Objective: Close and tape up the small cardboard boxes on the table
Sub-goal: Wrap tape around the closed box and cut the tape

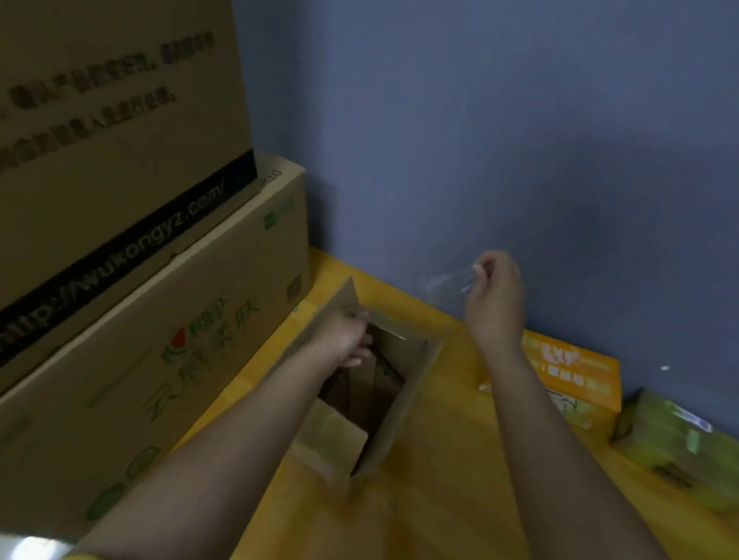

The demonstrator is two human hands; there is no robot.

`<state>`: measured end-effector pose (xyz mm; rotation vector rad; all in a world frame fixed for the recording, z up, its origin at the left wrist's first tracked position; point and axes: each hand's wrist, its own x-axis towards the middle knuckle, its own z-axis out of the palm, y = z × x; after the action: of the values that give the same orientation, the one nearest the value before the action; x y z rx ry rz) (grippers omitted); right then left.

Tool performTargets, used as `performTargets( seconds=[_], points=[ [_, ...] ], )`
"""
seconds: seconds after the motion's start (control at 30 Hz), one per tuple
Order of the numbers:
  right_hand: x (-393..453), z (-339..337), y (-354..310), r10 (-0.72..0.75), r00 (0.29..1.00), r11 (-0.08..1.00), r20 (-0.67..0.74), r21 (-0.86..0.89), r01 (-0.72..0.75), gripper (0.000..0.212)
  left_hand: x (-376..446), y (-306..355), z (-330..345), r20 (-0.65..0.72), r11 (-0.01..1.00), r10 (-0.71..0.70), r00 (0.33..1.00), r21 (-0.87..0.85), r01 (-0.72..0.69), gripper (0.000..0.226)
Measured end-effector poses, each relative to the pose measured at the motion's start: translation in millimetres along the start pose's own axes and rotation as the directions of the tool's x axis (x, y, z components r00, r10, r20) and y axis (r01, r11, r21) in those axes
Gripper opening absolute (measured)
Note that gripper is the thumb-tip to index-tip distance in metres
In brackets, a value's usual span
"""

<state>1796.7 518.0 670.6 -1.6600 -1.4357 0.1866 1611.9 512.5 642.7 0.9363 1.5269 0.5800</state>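
A small brown cardboard box stands on the yellow table with its top flaps open and its inside dark. My left hand grips the far left flap at the box's rim, fingers curled over the edge. Raised above the table near the wall, my right hand pinches a clear strip of tape that trails to the left. The picture is blurred, so the tape's far end is hard to make out.
Two large cardboard cartons are stacked at the left, close to the small box. An orange packet and a green packet lie by the blue wall at the right.
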Motion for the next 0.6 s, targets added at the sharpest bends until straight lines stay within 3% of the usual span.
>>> performTargets(
  seconds=[0.13, 0.33, 0.47, 0.6],
  points=[
    [5.0, 9.3, 9.9, -0.008, 1.000, 0.997, 0.001, -0.073, 0.008, 0.011, 36.9, 3.0, 23.6, 0.149, 0.982, -0.182, 0.972, 0.076, 0.172, 0.048],
    [-2.7, 8.4, 21.8, 0.146, 0.983, 0.975, -0.111, -0.153, -0.162, 0.012, 67.3, 12.1, 46.4, 0.243, 0.992, -0.125, 0.962, 0.038, 0.120, 0.024],
    [-11.3, -6.6, 20.4, 0.169, 0.967, 0.963, -0.190, -0.177, -0.203, 0.012, 75.8, 24.4, 55.7, 0.366, 0.949, -0.143, 0.920, 0.315, 0.022, 0.021],
    [-20.6, -33.2, 21.0, 0.158, 0.955, 0.955, -0.250, -0.206, -0.212, 0.012, 74.5, 33.7, 63.6, 0.463, 0.709, -0.170, 0.870, 0.671, -0.218, 0.032]
  ],
)
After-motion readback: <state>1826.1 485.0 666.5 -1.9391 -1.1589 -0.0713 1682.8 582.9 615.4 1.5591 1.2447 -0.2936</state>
